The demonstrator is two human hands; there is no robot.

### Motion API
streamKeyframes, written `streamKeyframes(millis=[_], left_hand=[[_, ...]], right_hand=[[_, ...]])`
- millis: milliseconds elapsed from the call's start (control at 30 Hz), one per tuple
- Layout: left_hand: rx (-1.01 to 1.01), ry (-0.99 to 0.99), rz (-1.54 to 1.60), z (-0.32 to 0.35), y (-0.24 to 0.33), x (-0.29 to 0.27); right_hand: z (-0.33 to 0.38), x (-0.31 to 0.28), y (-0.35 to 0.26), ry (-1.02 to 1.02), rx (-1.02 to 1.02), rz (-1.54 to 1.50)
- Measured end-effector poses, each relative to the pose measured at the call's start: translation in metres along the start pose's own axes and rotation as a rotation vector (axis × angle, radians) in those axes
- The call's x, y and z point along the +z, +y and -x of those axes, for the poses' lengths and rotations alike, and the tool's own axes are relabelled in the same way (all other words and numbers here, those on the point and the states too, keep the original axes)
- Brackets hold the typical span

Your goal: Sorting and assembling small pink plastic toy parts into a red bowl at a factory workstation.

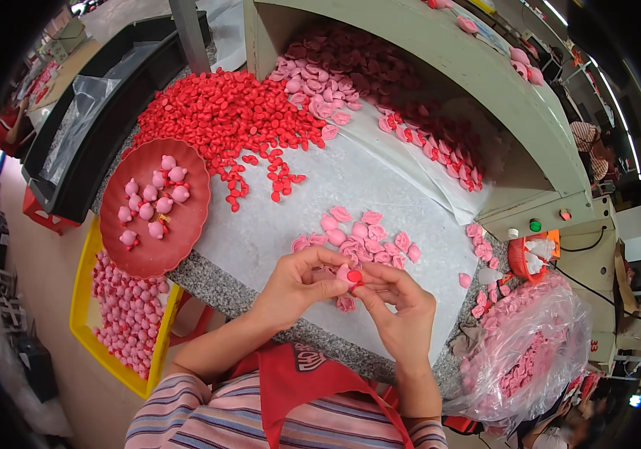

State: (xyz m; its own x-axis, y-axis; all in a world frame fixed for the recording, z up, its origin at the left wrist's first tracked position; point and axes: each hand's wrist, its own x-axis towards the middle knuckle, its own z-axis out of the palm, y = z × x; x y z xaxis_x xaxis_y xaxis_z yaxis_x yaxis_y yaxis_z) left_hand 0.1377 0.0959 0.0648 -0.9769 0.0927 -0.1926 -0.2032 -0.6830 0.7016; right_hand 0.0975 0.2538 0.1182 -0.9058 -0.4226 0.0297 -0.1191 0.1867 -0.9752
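Observation:
Over the near edge of the worktable, my left hand [296, 289] pinches a small pink plastic piece [344, 272]. My right hand [400, 305] grips a small red plastic piece [354, 278] against it, so the two parts touch between my fingertips. Just beyond my fingers lies a loose pile of pink pieces [369, 238], some rounded and some petal-shaped. A large heap of small red pieces [231, 112] spreads over the far left of the table. At left, a red scalloped plate [186, 251] carries several joined pink-and-red pieces [146, 211].
A yellow crate [84, 329] of pink-and-red pieces stands below at left, near a black tray [58, 196]. Across the back runs a pale green machine housing [440, 52] with pink pieces beneath it. A clear plastic bag [567, 329] of pink pieces and a red basket [519, 262] sit at right.

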Motion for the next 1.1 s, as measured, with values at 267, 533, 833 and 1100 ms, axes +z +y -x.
streamKeyframes(millis=[267,533,833,1100], left_hand=[[-0.047,-0.03,-0.3,-0.006,0.009,-0.003],[0.197,-0.073,-0.37,-0.055,0.002,-0.002],[1.088,0.036,-1.108,-0.286,0.044,0.008],[1.036,0.256,-1.49,-0.327,0.082,-0.025]], right_hand=[[-0.011,-0.001,-0.002,-0.041,-0.046,0.444],[-0.042,-0.013,0.031,0.077,-0.257,0.389],[-0.144,-0.055,0.055,0.389,-0.207,0.528],[-0.133,0.008,0.08,-0.08,-0.196,0.493]])
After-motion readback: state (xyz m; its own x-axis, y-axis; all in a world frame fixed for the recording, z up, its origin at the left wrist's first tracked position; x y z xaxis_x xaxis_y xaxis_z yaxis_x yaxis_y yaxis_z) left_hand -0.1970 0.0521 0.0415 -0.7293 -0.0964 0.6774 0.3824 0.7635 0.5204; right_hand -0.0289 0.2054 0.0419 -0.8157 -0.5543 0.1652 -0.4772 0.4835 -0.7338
